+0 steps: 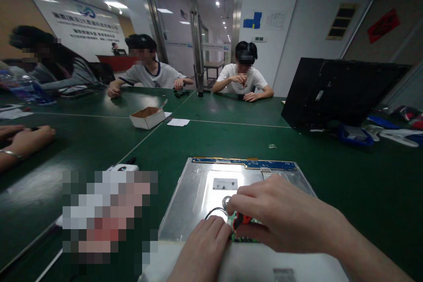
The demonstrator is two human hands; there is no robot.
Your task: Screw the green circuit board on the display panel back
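Observation:
The back of a flat display panel (193, 194), silvery metal, lies on the table in front of me. A blue circuit strip (224, 163) runs along its far edge. My right hand (274, 216) is closed around a red-and-black screwdriver (242, 219), held over a green circuit board (246, 239) near the panel's near side. Most of the screwdriver and its tip are hidden by my fingers. My left hand (209, 242) rests beside it, fingers together and curled down at the board's left edge; what they pinch is hidden. A thin dark cable (214, 209) loops just beyond my left fingers.
A dark monitor (333, 92) stands at the right, with a blue tray (355, 134) below it. An open white box (148, 119) and a paper slip (178, 122) lie mid-table. Several people sit around the green table (228, 141); a neighbour's hands (29, 141) are at left.

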